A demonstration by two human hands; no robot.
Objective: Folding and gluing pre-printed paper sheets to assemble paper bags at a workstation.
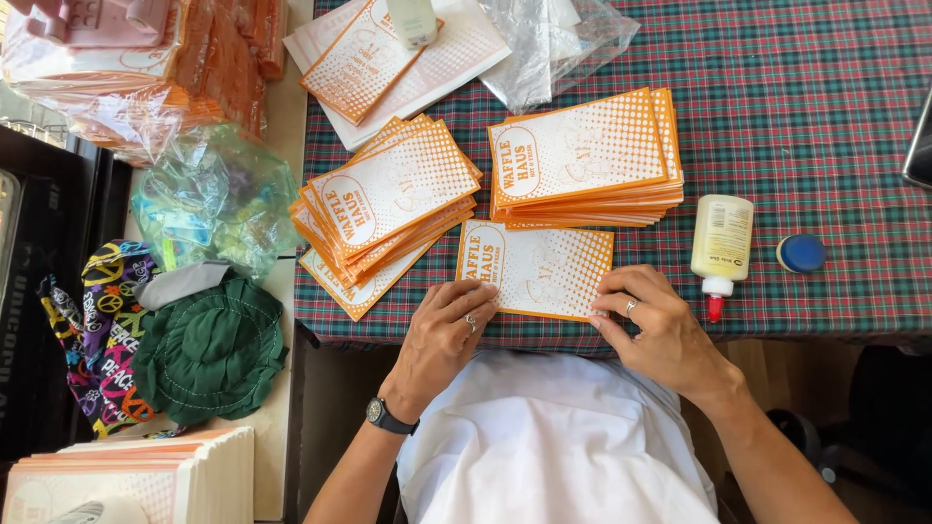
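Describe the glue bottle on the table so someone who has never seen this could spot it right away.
Start at the table with the plaid cloth and look to its near edge, just beyond the person's right hand. The glue bottle lies there on its side, pale yellow with a red tip pointing toward the person. Unlike the small blue cap beside it, it is long and labelled.

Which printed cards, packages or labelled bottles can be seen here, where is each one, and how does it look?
Single card: under both hands, white with orange dots.
Neat card stack: behind it, orange-edged.
Fanned card stack: left of it, same print.
Glue bottle: lying at right, cream, red tip.
Blue cap: beside the bottle.
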